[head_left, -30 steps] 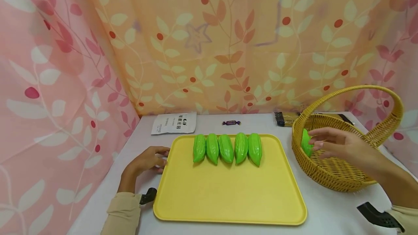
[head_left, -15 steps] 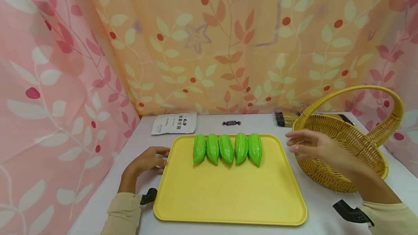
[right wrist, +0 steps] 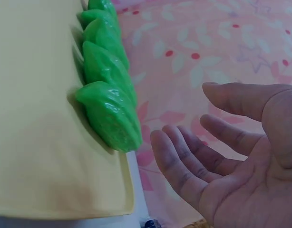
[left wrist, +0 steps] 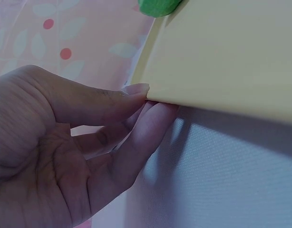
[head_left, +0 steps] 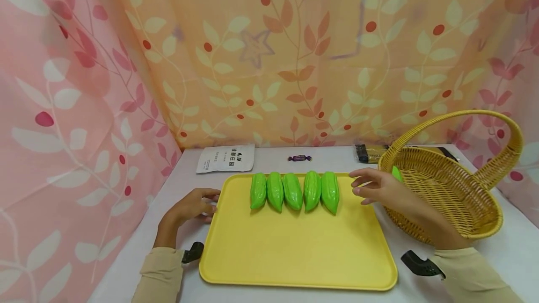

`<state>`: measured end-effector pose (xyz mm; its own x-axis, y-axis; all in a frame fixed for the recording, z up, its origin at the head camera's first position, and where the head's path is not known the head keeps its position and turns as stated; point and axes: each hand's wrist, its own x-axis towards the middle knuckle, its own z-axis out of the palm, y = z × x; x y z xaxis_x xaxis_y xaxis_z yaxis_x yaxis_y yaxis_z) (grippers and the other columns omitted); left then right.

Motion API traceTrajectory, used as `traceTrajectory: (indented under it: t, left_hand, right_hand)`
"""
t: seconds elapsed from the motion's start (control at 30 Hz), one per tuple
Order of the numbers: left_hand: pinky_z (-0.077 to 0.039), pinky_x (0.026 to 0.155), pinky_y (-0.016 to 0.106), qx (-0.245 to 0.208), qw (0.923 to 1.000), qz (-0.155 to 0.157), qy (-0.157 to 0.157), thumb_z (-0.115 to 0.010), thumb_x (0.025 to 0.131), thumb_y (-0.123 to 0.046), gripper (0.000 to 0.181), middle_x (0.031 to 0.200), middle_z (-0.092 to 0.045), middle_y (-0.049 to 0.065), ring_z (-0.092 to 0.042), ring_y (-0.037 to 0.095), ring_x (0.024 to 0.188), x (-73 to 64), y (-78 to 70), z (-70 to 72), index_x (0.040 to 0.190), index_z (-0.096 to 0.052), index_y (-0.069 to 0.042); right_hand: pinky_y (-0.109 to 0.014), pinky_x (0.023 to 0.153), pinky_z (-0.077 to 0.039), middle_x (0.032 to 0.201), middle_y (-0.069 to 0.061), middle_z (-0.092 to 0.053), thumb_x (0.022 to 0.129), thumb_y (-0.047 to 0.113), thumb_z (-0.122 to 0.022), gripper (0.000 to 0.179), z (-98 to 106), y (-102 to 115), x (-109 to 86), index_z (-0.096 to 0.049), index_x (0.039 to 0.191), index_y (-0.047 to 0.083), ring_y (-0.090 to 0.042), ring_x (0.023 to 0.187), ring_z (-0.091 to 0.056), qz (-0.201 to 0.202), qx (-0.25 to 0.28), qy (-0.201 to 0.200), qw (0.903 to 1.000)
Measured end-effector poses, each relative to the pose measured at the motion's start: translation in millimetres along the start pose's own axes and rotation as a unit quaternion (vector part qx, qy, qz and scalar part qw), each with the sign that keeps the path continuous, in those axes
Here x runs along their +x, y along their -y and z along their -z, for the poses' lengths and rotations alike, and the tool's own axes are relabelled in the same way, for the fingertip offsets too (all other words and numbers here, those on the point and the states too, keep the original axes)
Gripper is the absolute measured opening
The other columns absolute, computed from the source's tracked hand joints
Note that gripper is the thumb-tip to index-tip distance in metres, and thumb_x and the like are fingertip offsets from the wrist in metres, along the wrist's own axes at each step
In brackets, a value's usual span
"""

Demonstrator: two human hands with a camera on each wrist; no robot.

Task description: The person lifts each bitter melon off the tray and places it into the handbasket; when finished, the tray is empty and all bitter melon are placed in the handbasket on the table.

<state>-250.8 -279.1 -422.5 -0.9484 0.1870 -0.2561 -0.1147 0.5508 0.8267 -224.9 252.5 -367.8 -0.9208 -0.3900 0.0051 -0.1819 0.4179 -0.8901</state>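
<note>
In the head view my left hand point(head_left: 190, 208) is at the left edge of the yellow tray point(head_left: 294, 251). The left wrist view shows its thumb on the tray's rim point(left wrist: 222, 102) and fingers beneath, pinching it. Several glossy green ridged fruits with pointed ends point(head_left: 292, 191) lie in a row along the tray's far side. My right hand point(head_left: 385, 193) hovers around the tray's far right corner, fingers loosely bent and holding nothing. In the right wrist view its fingertips are apart from the nearest green fruit point(right wrist: 110, 116).
A wicker basket point(head_left: 446, 200) with a tall handle stands to the right, and a green fruit point(head_left: 396, 173) shows inside it behind my right hand. Along the back lie a white pouch point(head_left: 226, 158), a purple wrapped candy point(head_left: 299, 158) and a black-and-gold packet point(head_left: 372, 153).
My right hand has moved left, out of the basket and over to the tray's right edge, with nothing in it. My left hand and the row of green fruits have stayed in place.
</note>
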Motion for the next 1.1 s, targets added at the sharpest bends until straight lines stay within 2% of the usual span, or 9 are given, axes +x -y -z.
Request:
traceTrajectory:
  t: [0.1, 0.3, 0.53, 0.73, 0.87, 1.1]
  left_hand:
    - [-0.062, 0.075, 0.034, 0.0, 1.0, 0.001, -0.001, -0.069, 0.088, 0.003, 0.061, 0.136, -0.062, 0.021, -0.067, 0.021, 0.082, 0.7, 0.5, 0.1, 0.147, -0.058, 0.003]
    - [-0.062, 0.074, 0.034, -0.009, 1.0, 0.0, 0.0, -0.068, 0.087, 0.003, 0.061, 0.135, -0.062, 0.021, -0.067, 0.021, 0.081, 1.0, 1.5, 0.2, 0.148, -0.057, 0.004]
    - [-0.062, 0.073, 0.034, -0.009, 0.9999, -0.008, 0.008, -0.068, 0.087, 0.003, 0.063, 0.137, -0.06, 0.024, -0.067, 0.02, 0.082, -1.7, -1.3, -0.2, 0.149, -0.055, 0.006]
    - [-0.063, 0.073, 0.034, -0.015, 0.9999, -0.004, 0.007, -0.067, 0.089, 0.003, 0.061, 0.137, -0.06, 0.023, -0.067, 0.02, 0.082, -0.2, -2.0, -0.6, 0.149, -0.055, 0.005]
    - [-0.063, 0.073, 0.034, -0.016, 0.9998, -0.006, 0.012, -0.067, 0.09, 0.003, 0.061, 0.138, -0.059, 0.024, -0.067, 0.02, 0.083, -0.2, -2.5, -0.1, 0.15, -0.054, 0.006]
    - [-0.063, 0.074, 0.034, -0.015, 0.9999, 0.003, 0.007, -0.068, 0.09, 0.003, 0.061, 0.138, -0.061, 0.023, -0.068, 0.02, 0.082, -1.5, -2.3, -0.5, 0.149, -0.056, 0.005]
  right_hand:
    - [-0.045, 0.085, -0.064, 0.133, -0.03, -0.058, 0.104, 0.023, -0.069, 0.059, -5, -5, 7.2, -0.048, 0.151, -0.003, -0.042, 0.115, -0.067, 0.0, -0.001, 0.004, 1.0]
    - [-0.047, 0.086, -0.064, 0.136, -0.033, -0.056, 0.102, 0.018, -0.07, 0.064, -17, -12, 21.1, -0.042, 0.155, -0.006, -0.04, 0.114, -0.067, -0.026, 0.009, 0.008, 0.9996]
    - [-0.048, 0.089, -0.063, 0.142, -0.036, -0.049, 0.103, 0.022, -0.07, 0.07, -25, -16, 32.2, -0.036, 0.159, -0.004, -0.04, 0.115, -0.068, -0.054, 0.006, 0.02, 0.9983]
    - [-0.05, 0.088, -0.063, 0.14, -0.039, -0.046, 0.103, 0.023, -0.071, 0.081, -29, -19, 39.1, -0.025, 0.162, -0.007, -0.04, 0.108, -0.071, -0.064, 0.006, 0.03, 0.9975]
    - [-0.051, 0.089, -0.062, 0.143, -0.041, -0.044, 0.103, 0.027, -0.071, 0.087, -30, -21, 42.8, -0.018, 0.165, -0.005, -0.041, 0.111, -0.069, -0.073, 0.001, 0.033, 0.9968]
    - [-0.051, 0.091, -0.062, 0.145, -0.04, -0.043, 0.104, 0.029, -0.069, 0.088, -34, -22, 48.0, -0.016, 0.166, -0.002, -0.041, 0.118, -0.066, -0.086, 0.001, 0.041, 0.9954]
